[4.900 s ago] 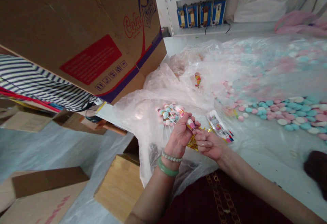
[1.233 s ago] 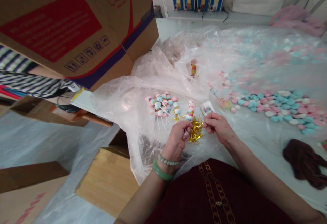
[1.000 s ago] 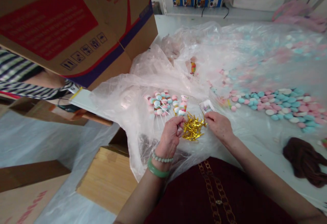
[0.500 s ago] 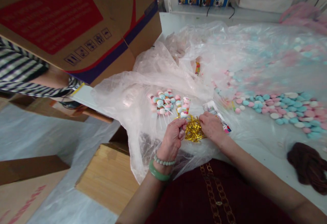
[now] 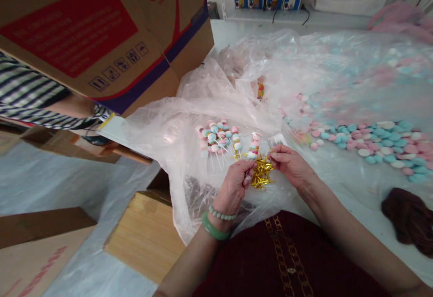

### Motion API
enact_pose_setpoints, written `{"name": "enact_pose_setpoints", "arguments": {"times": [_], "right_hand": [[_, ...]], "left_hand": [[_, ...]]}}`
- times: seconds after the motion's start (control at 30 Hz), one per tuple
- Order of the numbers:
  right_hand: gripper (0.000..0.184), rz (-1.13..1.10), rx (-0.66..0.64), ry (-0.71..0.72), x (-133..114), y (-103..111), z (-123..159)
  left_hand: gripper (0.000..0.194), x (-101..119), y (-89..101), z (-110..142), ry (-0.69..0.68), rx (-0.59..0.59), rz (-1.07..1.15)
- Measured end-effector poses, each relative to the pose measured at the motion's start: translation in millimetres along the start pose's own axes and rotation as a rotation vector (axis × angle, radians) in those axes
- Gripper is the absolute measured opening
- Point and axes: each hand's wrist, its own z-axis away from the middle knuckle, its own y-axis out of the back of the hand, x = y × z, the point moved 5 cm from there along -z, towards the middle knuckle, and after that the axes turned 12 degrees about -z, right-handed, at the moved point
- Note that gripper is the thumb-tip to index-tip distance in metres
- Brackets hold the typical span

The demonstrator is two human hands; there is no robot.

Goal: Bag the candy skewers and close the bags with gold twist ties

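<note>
Your left hand [image 5: 232,187] and right hand [image 5: 289,166] have grips together, anything held hidden; a bump could scatter the loose gold ties [image 5: 261,171].

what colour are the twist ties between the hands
The twist ties are shiny metallic gold, shown best in the head view.

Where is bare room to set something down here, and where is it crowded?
Free: the plastic sheet between the pastel candies, the brown cloth and the right hand. Crowded: around the left hand, gold ties and lollipops.
</note>
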Motion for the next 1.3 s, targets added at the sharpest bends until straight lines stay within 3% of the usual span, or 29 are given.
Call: {"name": "enact_pose_setpoints", "arguments": {"times": [0.17, 0.3, 0.4, 0.5, 0.67, 0.77, 0.83, 0.87, 0.97, 1.03, 1.17, 1.3], "right_hand": [[0.020, -0.211, 0.018, -0.152, 15, -8, 5], [0.014, -0.395, 0.099, -0.290, 28, -8, 2], [0.013, -0.489, 0.149, -0.405, 30, -11, 0], [0.016, -0.483, 0.206, -0.432, 30, -12, -1], [0.009, -0.406, 0.301, -0.299, 37, -1, -2], [0.015, -0.129, 0.412, 0.115, 18, 15, 1], [0.019, 0.225, 0.347, 0.374, -2, 11, 6], [0.019, 0.398, 0.261, 0.429, -8, 4, 6], [0.011, 0.717, -0.005, 0.350, -8, -13, 4], [0.013, 0.777, -0.078, 0.263, -2, -16, 3], [0.013, 0.723, -0.054, 0.185, 7, -7, 5], [0.010, 0.641, 0.035, 0.308, -1, -5, 16]], "left_hand": [[0.023, 5, -10.5, 0, -0.058, -0.011, 0.120], [0.030, 11, -13.1, 7, -0.191, 0.095, -0.062], [0.031, 9, -17.3, 11, -0.234, 0.086, -0.179], [0.033, 4, -19.3, 10, -0.223, 0.075, -0.156], [0.036, 4, -15.3, 3, -0.204, 0.098, -0.086], [0.034, 7, -8.2, 0, -0.215, 0.120, -0.143], [0.034, 10, -4.4, 0, -0.223, 0.125, -0.194], [0.034, 11, -3.5, 0, -0.225, 0.122, -0.213], [0.034, 12, -4.6, 1, -0.213, 0.094, -0.238], [0.036, 11, -6.2, 3, -0.188, 0.075, -0.237], [0.035, 9, -3.0, 6, -0.136, 0.071, -0.211], [0.029, 5, 3.9, 4, -0.072, 0.120, -0.210]]}}
